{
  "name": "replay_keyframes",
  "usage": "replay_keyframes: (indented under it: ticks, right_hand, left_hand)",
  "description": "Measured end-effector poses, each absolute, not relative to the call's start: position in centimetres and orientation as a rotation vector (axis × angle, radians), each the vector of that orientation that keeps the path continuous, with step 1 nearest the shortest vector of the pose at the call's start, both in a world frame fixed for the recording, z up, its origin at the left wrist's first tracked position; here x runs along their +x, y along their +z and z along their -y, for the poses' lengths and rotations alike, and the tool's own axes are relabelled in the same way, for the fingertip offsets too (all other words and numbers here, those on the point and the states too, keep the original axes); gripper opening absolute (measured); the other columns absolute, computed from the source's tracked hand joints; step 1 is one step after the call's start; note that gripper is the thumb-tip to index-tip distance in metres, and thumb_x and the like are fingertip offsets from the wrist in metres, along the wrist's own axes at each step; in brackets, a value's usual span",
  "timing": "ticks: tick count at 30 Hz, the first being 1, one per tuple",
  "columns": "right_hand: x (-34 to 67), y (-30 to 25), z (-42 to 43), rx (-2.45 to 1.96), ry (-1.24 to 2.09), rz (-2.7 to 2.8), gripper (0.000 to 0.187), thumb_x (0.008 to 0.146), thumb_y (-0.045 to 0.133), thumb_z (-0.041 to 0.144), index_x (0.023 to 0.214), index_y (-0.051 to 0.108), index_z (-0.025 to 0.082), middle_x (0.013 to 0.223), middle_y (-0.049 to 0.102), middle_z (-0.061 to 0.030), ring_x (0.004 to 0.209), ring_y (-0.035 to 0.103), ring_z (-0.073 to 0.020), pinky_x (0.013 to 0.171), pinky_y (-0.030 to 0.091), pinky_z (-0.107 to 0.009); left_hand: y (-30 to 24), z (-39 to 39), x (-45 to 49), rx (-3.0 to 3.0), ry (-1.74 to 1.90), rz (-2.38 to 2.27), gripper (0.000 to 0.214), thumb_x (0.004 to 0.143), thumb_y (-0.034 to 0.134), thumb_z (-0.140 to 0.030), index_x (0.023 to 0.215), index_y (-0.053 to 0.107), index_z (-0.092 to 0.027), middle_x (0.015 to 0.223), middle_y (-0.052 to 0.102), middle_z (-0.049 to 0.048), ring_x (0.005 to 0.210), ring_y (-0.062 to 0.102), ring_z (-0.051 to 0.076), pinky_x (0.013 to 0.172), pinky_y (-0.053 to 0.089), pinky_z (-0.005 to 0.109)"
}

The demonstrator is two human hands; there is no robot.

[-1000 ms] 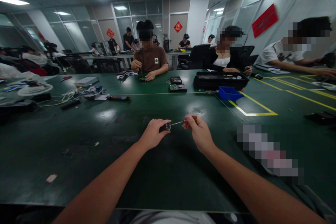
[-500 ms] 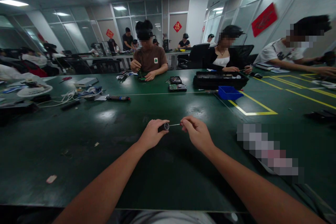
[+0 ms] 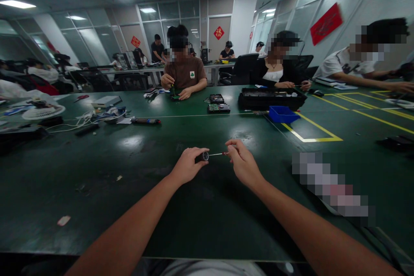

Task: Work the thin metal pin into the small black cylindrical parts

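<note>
Fingers of the left hand [image 3: 187, 166] were curled shut around a small dark cylinder [image 3: 203, 155] in the head view, its round end facing three o'clock, just above the green table [image 3: 97, 172] near the picture's middle. A thin metal rod [image 3: 215, 154] ran from that end toward three o'clock, and the right hand [image 3: 244, 164] pinched the rod's far tip, which looked reddish, between thumb and forefinger, the other fingers loosely folded. Both bare forearms came in from six o'clock. At one o'clock from the hands a blue bin [image 3: 282, 114] sat beside yellow tape lines [image 3: 312, 131], with a long black tray [image 3: 270, 99] just beyond it. At twelve o'clock lay two circuit boards [image 3: 219, 104], and behind them a person in a brown shirt [image 3: 185, 73] worked with both hands on the table. At eleven o'clock a dark pen-shaped tool [image 3: 145, 120] lay on the table, and cables [image 3: 84, 117] were heaped farther toward ten o'clock.
</note>
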State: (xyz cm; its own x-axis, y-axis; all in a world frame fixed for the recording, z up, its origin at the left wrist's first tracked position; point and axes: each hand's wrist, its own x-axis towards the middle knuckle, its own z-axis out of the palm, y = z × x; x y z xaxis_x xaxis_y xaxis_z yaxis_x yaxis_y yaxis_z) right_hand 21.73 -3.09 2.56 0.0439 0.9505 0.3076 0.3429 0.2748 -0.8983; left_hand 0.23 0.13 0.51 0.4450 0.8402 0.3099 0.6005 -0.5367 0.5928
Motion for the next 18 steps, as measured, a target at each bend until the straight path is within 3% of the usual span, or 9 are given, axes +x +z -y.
replay_keyframes:
  ticks: [5, 10, 18]
  right_hand:
    - [21.3, 1.9, 2.3, -1.109, 0.874, 1.255, 0.022, 0.085, 0.060, 0.043, 0.092, 0.059, 0.022, 0.083, 0.066, -0.0036, 0.076, 0.062, -0.0197, 0.074, 0.050, -0.035]
    - [21.7, 1.3, 1.3, -1.018, 1.243, 0.943, 0.030, 0.084, 0.058, 0.051, 0.084, 0.060, 0.021, 0.070, 0.062, -0.0037, 0.063, 0.061, -0.0194, 0.071, 0.056, -0.041]
    - [21.8, 1.2, 1.4, -1.061, 0.999, 1.002, 0.030, 0.083, 0.062, 0.051, 0.085, 0.061, 0.021, 0.077, 0.065, -0.0030, 0.067, 0.060, -0.0174, 0.067, 0.053, -0.035]
  left_hand:
    - [0.9, 0.0, 0.4, 2.257, 0.838, -1.264, 0.042, 0.088, 0.066, -0.024, 0.130, 0.060, -0.026, 0.118, 0.066, 0.0057, 0.111, 0.058, 0.024, 0.100, 0.043, 0.044]
    - [1.6, -0.1, 0.3, 2.330, 0.834, -1.257, 0.041, 0.089, 0.065, -0.023, 0.130, 0.059, -0.028, 0.122, 0.065, 0.0057, 0.115, 0.057, 0.025, 0.107, 0.037, 0.049]
    - [1.3, -0.1, 0.2, 2.353, 0.764, -1.248, 0.041, 0.090, 0.064, -0.024, 0.131, 0.058, -0.028, 0.121, 0.066, 0.0048, 0.114, 0.056, 0.025, 0.108, 0.034, 0.051]
